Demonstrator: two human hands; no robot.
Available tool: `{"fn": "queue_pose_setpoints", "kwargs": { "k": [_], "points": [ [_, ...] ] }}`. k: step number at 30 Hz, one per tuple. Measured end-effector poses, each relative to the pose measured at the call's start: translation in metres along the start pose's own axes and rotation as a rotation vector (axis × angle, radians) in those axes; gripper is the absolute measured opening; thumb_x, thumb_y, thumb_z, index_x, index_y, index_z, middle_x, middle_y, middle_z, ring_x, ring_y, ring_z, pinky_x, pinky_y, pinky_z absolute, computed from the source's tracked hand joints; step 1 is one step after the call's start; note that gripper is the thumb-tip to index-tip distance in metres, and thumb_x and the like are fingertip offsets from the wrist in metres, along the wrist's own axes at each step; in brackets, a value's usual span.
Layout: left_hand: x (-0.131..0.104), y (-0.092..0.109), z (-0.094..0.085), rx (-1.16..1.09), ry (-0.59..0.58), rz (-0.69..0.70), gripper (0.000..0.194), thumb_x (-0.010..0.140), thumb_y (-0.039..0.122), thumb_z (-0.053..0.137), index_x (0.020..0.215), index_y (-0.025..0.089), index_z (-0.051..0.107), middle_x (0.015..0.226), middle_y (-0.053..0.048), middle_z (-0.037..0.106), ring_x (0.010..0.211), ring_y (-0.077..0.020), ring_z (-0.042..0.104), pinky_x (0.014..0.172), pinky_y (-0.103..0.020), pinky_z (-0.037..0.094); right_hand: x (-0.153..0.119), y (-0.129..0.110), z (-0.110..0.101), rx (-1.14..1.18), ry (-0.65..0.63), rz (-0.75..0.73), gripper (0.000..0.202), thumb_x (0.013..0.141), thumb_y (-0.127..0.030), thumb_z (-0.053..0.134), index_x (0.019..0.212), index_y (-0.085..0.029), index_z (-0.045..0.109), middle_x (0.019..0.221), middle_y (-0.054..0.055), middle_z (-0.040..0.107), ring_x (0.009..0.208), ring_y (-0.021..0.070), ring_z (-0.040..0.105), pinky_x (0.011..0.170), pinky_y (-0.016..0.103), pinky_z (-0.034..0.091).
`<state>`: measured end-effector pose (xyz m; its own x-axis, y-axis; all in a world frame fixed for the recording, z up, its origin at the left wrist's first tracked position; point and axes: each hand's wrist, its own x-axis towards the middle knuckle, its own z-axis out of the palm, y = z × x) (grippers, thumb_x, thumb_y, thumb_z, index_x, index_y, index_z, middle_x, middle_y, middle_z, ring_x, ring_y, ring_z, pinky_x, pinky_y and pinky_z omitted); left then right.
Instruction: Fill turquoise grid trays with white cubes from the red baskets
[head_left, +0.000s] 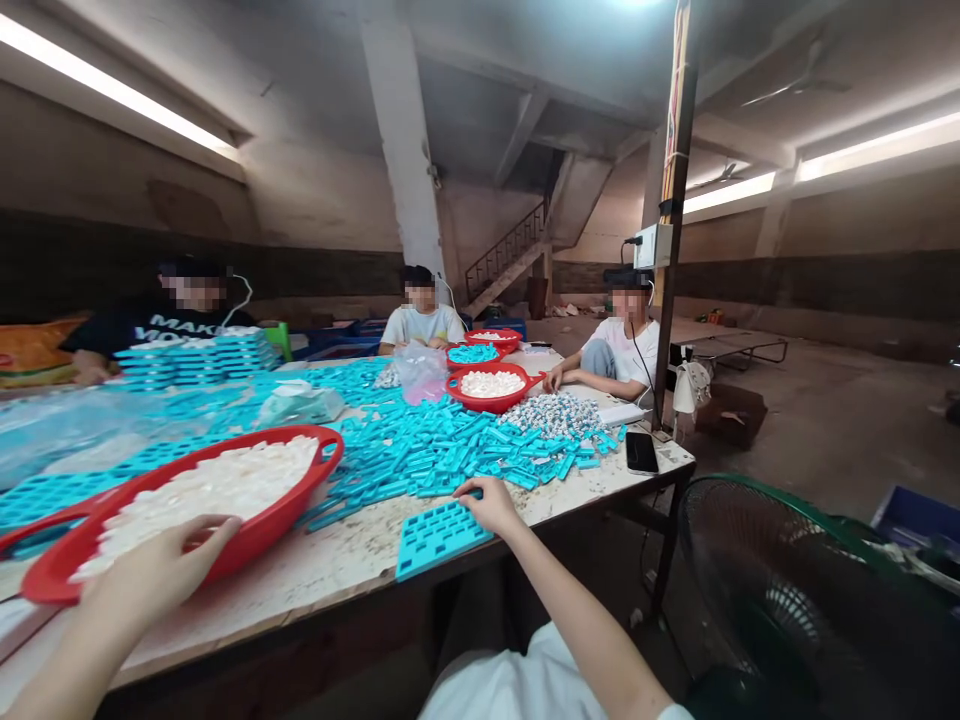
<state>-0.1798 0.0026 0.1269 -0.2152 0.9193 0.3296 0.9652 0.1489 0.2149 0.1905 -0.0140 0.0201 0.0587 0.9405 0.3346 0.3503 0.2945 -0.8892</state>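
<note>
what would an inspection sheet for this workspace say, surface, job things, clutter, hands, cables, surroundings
Surface: white table, marked and speckled near the front edge.
Job's things: blue tray at the front edge; red basket of white pieces; blue strips heaped beyond.
Clutter: phone near the right corner; clear bag among the goods.
Hands: left hand at the basket's near side, grip unclear; right hand at the tray's far edge.
Cables: bundle along a post.
Surroundings: three people around the table; fan at right.

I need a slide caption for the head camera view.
Left hand at a red basket of white pieces, right hand at a blue gridded panel.
</note>
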Motion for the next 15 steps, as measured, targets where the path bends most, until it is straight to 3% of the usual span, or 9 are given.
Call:
{"fn": "queue_pose_setpoints", "kwargs": {
  "k": [3, 5, 8, 10, 13, 15],
  "points": [
    [-0.004, 0.007, -0.007, -0.164, 0.037, -0.009, 0.067, 0.073, 0.079, 0.026, 0.088, 0.031, 0.069, 0.106, -0.004, 0.078, 0.113, -0.0385, 0.062, 0.091, -0.049, 0.046, 0.005, 0.003, -0.002, -0.003, -0.037, -0.015, 0.020, 0.080, -0.010, 0.067, 0.084, -0.025, 0.079, 0.092, 0.000, 0.078, 0.098, 0.0219, 0.072, 0.093, 0.031, 0.052],
    [-0.016, 0.020, -0.008, -0.243, 0.163, 0.000, 0.060, 0.078, 0.076, 0.026, 0.088, 0.032, 0.065, 0.110, -0.003, 0.074, 0.114, -0.0352, 0.062, 0.096, -0.048, 0.046, 0.007, 0.004, -0.004, -0.001, -0.064, -0.028, 0.020, 0.079, -0.009, 0.067, 0.082, -0.025, 0.079, 0.090, -0.001, 0.078, 0.096, 0.0221, 0.072, 0.092, 0.031, 0.052],
    [-0.036, 0.049, 0.000, -0.432, 0.294, 0.173, 0.050, 0.079, 0.072, 0.034, 0.086, 0.032, 0.063, 0.106, -0.003, 0.071, 0.109, -0.0297, 0.064, 0.099, -0.042, 0.048, 0.006, 0.005, -0.008, 0.002, -0.107, -0.068, 0.019, 0.080, -0.011, 0.066, 0.084, -0.025, 0.078, 0.091, -0.001, 0.078, 0.096, 0.0215, 0.072, 0.093, 0.031, 0.053],
    [-0.048, 0.074, 0.012, -0.566, 0.218, 0.266, 0.055, 0.076, 0.075, 0.040, 0.086, 0.028, 0.066, 0.098, -0.006, 0.072, 0.100, -0.0303, 0.068, 0.094, -0.041, 0.052, 0.004, 0.005, -0.010, 0.000, -0.115, -0.103, 0.018, 0.081, -0.013, 0.065, 0.086, -0.024, 0.078, 0.093, 0.000, 0.078, 0.098, 0.0211, 0.071, 0.094, 0.032, 0.052],
    [-0.059, 0.112, 0.039, -0.781, -0.032, 0.351, 0.065, 0.072, 0.079, 0.051, 0.099, 0.022, 0.069, 0.092, -0.007, 0.076, 0.088, -0.0285, 0.072, 0.084, -0.038, 0.055, 0.002, 0.005, -0.011, 0.006, -0.111, -0.135, 0.018, 0.082, -0.014, 0.064, 0.086, -0.024, 0.078, 0.095, 0.000, 0.078, 0.099, 0.0211, 0.071, 0.096, 0.032, 0.051],
    [-0.063, 0.135, 0.058, -0.881, -0.127, 0.381, 0.066, 0.072, 0.080, 0.056, 0.099, 0.021, 0.069, 0.088, -0.007, 0.077, 0.082, -0.0280, 0.074, 0.079, -0.036, 0.057, 0.002, 0.006, -0.011, 0.017, -0.113, -0.151, 0.018, 0.082, -0.014, 0.064, 0.086, -0.023, 0.078, 0.095, 0.001, 0.078, 0.098, 0.0211, 0.071, 0.095, 0.032, 0.050]
  ]
}}
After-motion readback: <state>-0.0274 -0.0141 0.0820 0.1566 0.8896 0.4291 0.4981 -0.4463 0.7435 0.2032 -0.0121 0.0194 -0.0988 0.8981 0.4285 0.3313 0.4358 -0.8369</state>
